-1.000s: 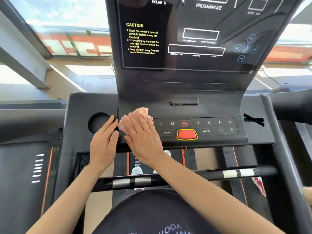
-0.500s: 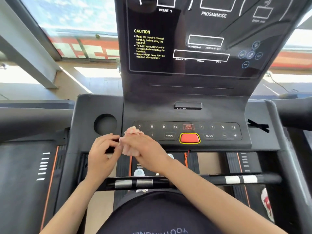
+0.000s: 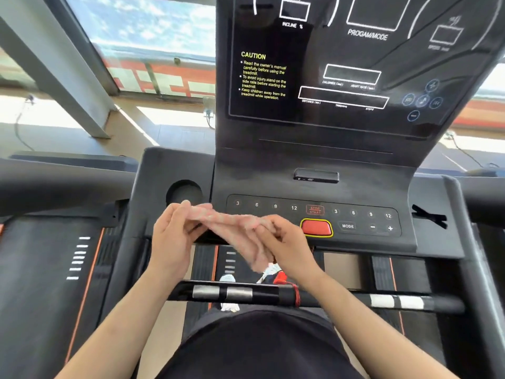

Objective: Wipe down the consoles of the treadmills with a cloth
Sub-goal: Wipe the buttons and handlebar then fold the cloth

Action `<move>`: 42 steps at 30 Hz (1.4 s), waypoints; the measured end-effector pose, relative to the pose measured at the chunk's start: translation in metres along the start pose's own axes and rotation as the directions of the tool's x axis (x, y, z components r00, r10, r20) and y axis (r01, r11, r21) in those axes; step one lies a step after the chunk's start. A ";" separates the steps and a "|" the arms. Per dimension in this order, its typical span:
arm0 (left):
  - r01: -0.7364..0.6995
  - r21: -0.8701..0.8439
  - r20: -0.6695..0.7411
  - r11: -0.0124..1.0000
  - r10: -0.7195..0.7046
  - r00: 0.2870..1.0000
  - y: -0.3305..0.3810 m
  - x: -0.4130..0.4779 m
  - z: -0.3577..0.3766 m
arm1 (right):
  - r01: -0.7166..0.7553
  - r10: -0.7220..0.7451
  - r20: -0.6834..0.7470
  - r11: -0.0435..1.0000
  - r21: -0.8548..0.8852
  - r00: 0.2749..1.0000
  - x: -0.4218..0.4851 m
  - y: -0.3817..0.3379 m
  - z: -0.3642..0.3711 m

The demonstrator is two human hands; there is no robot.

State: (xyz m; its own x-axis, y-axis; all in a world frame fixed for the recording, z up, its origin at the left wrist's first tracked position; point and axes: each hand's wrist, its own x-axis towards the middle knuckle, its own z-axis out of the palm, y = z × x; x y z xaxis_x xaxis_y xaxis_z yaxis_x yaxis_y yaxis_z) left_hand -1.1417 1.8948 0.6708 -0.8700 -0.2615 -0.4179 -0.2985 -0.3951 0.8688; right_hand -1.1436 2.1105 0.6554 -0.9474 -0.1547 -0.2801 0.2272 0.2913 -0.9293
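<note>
black round cup hole (image 3: 183, 192) sits at the left of the treadmill console (image 3: 314, 165). just below it, the left hand (image 3: 170, 242) pinches one end of the pink cloth (image 3: 235, 228). the cloth stretches across in front of the console's near edge. the right hand (image 3: 287, 247) curls its fingers round the other end, just beside the red button (image 3: 316, 227).

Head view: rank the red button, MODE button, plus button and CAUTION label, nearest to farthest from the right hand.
1. Red button, just right of the right hand.
2. MODE button, further right on the same row.
3. Plus button, at that row's right end.
4. CAUTION label, far up, above the buttons.
</note>
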 end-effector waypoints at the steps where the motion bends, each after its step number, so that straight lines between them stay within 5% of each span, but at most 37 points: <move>1: 0.037 -0.008 0.009 0.999 -0.037 0.999 0.000 -0.002 -0.003 | -0.024 0.024 -0.017 1.000 -0.013 1.000 -0.004 0.003 0.004; 8: 0.117 0.227 0.216 0.967 -0.167 0.962 -0.020 -0.029 -0.013 | -0.168 0.169 0.018 0.956 0.241 0.986 -0.031 0.006 0.033; 13: -0.039 0.406 0.411 0.913 -0.144 0.900 -0.037 -0.043 -0.006 | -0.126 0.116 0.059 0.968 0.217 0.991 -0.043 0.006 0.035; 18: -0.100 0.421 0.376 0.902 -0.073 0.924 -0.044 -0.044 -0.002 | -0.108 0.111 -0.015 0.987 0.121 0.994 -0.050 0.017 0.020; 23: -0.189 0.460 0.052 0.868 0.186 0.981 -0.034 -0.030 0.013 | -0.083 0.065 -0.103 0.980 -0.181 0.993 -0.056 0.040 -0.005; 28: -0.390 0.610 0.081 0.689 0.436 0.896 -0.035 -0.014 0.041 | 0.057 0.021 0.134 0.832 -0.552 0.991 -0.055 0.073 -0.036; 33: -0.427 0.895 0.327 0.132 0.457 0.827 -0.083 0.005 0.058 | 0.236 -0.031 0.308 0.718 -0.654 0.951 -0.056 0.090 -0.060; 38: -0.586 0.808 0.490 0.062 0.480 0.727 -0.100 -0.004 0.090 | 0.374 -0.127 0.405 0.691 -0.619 0.906 -0.061 0.102 -0.082; 42: -0.722 0.676 0.661 0.146 0.312 0.682 -0.107 -0.033 0.099 | 0.404 -0.120 0.472 0.721 -0.563 0.873 -0.063 0.108 -0.093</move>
State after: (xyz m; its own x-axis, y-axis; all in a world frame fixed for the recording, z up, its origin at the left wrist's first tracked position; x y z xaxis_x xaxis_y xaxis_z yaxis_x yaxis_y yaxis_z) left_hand -1.1194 2.0325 0.6179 -0.9462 0.2801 0.1618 0.3192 0.7267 0.6083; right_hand -1.0800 2.2392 0.5945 -0.7480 -0.6161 -0.2469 -0.3457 0.6792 -0.6474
